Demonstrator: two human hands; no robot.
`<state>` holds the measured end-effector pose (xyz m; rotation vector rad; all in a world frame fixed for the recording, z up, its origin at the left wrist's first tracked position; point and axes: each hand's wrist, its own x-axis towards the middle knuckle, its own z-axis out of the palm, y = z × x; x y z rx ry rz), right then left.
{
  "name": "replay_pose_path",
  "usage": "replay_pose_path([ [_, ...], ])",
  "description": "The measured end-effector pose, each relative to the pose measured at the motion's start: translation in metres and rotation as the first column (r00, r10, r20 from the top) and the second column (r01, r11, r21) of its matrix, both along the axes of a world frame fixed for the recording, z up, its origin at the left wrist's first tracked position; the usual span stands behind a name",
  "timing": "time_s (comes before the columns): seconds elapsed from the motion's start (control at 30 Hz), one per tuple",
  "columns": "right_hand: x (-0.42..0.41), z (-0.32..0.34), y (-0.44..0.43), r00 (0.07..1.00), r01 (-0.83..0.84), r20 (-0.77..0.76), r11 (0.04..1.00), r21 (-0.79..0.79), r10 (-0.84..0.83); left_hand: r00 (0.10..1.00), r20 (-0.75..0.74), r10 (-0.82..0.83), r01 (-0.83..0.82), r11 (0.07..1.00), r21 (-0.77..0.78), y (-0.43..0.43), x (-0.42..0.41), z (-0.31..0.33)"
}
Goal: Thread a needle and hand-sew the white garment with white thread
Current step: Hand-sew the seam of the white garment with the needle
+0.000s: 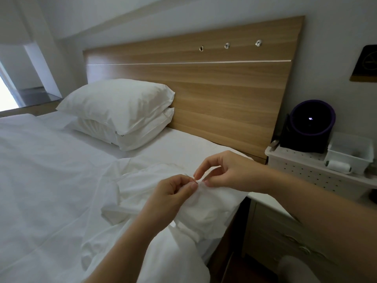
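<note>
The white garment (146, 190) lies crumpled on the bed near its right edge. My left hand (173, 190) pinches a fold of the garment between thumb and fingers. A thin needle (193, 180) sticks out of the cloth just at my left fingertips. My right hand (222, 172) hovers right over it, thumb and forefinger pinched at the needle's end. The white thread is too fine to see. A spool of white thread (337, 166) lies on the bedside unit to the right.
Two stacked white pillows (118, 111) lean against the wooden headboard (214, 86). On the bedside table stand a white perforated tray (302, 166), a small white bin (350, 154) and a dark round device (310, 123). White bedding (47, 170) covers the left.
</note>
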<state>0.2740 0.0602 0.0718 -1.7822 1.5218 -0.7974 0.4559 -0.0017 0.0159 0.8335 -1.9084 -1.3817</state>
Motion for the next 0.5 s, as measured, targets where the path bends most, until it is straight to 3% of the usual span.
replay_pose_path([
  [0.17,0.008,-0.011,0.003,0.989,0.020,-0.140,0.972,-0.234,-0.054,1.000,-0.003,-0.017,0.017,1.000,-0.001,0.001,-0.005,-0.001],
  [0.23,0.012,-0.012,0.004,0.986,0.061,-0.129,0.952,-0.300,-0.104,1.000,-0.010,-0.012,0.012,1.000,0.005,0.003,-0.006,-0.001],
  [0.43,0.014,-0.016,0.005,0.973,0.228,0.080,0.947,-0.226,-0.215,1.000,-0.027,0.007,-0.007,1.000,0.019,0.006,-0.008,0.005],
  [0.5,0.014,-0.015,0.007,0.968,0.251,0.067,0.943,-0.218,-0.243,1.000,-0.019,0.013,-0.012,0.999,0.038,0.006,-0.010,0.006],
])
